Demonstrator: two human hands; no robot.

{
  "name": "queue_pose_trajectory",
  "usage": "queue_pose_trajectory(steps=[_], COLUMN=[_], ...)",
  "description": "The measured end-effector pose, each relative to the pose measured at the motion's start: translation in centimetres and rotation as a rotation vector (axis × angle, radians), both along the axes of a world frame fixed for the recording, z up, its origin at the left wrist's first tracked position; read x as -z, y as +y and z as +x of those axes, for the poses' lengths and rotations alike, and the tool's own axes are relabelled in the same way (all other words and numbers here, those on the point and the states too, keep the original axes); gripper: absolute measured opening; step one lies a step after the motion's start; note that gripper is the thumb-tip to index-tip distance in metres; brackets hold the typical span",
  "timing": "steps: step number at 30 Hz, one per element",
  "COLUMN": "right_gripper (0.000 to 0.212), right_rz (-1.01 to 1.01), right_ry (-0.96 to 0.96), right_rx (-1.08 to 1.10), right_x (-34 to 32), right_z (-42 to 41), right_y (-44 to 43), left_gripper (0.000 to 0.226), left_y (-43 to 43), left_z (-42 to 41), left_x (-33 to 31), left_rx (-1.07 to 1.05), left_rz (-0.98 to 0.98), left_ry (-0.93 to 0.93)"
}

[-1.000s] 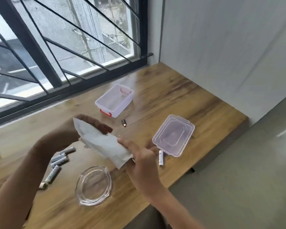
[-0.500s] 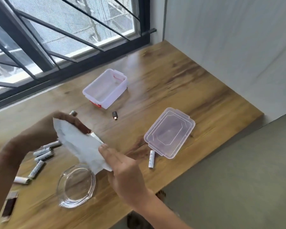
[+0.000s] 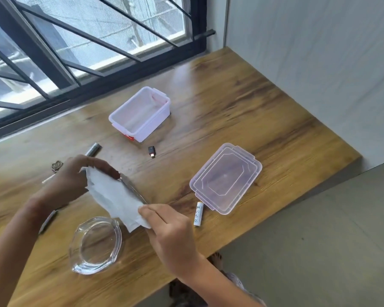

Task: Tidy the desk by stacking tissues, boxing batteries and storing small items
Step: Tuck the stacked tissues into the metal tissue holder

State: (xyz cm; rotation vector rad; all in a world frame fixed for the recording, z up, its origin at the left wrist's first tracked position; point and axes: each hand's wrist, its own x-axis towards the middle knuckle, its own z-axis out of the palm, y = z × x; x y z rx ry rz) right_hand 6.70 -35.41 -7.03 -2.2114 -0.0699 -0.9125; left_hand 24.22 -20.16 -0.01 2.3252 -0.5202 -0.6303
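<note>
the tissues point(image 3: 115, 196) are held above the table point(image 3: 242, 120), left hand point(image 3: 73, 180) pinching the far end, right hand point(image 3: 169, 227) pinching the near corner. compared with a second ago they have dropped lower and nearer the wood, and the bundle looks flatter and more squared between the two hands; a darker strip along its right edge may be a second folded sheet, though blur makes that hard to tell. the view has also tipped down, so more of the clutter shows.

judging from this, the tissue step is in its closing part: the stack seems aligned and about to be set down, likely on the bare wood past the glass dish point(image 3: 95, 244), which sits just under the bundle's near end.

nothing else is sorted yet. the box point(image 3: 140, 114) stands open and empty near the window, its lid point(image 3: 226, 178) lying apart to the right. one battery point(image 3: 198, 213) lies just beside the lid, another battery point(image 3: 93, 149) past the left hand, and a small black adapter point(image 3: 151, 151) sits in front of the box. so boxing and storing remain to do.
</note>
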Motion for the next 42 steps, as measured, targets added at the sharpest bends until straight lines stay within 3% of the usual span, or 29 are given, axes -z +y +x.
queue_pose_trajectory(steps=[2, 5, 10, 18, 20, 24, 27, 31, 35, 42], right_gripper=[0.018, 0.018, 0.02, 0.014, 0.026, 0.038, 0.044, 0.066, 0.082, 0.079], right_rz=[-0.001, -0.029, -0.039, -0.086, -0.088, -0.046, 0.045, 0.198, 0.302, 0.382], right_ry=[0.04, 0.086, 0.133, 0.167, 0.189, 0.211, 0.247, 0.339, 0.452, 0.561], right_rx=[-0.01, -0.005, 0.021, 0.019, 0.012, 0.021, 0.068, 0.06, -0.016, 0.003], right_x=[0.3, 0.5, 0.0, 0.0, 0.2, 0.0, -0.1, 0.5, 0.8, 1.3], right_z=[-0.1, 0.2, 0.6, 0.2, 0.1, -0.1, -0.4, -1.2, -1.6, -1.5], right_y=[-0.1, 0.1, 0.2, 0.3, 0.2, 0.4, 0.5, 0.7, 1.2, 1.7], left_gripper=[0.031, 0.055, 0.063, 0.081, 0.084, 0.084, 0.069, 0.054, 0.059, 0.06], left_y=[-0.6, -0.3, 0.2, 0.1, 0.1, 0.3, 0.1, 0.0, -0.9, -2.7], left_z=[-0.9, -1.4, -2.4, -3.5, -3.5, -3.9, -4.6, -6.7, -10.0, -13.3], left_x=[-0.4, 0.0, 0.9, 1.3, 1.5, 2.1, 2.5, 3.6, 4.6, 5.9], left_rx=[0.044, 0.083, -0.108, -0.135, -0.138, -0.188, -0.296, -0.493, -0.659, -0.641], left_rz=[-0.048, 0.0, -0.134, -0.127, -0.139, -0.193, -0.282, -0.461, -0.655, -0.78], left_ry=[-0.049, -0.127, -0.152, -0.197, -0.191, -0.18, -0.169, -0.095, 0.086, 0.279])
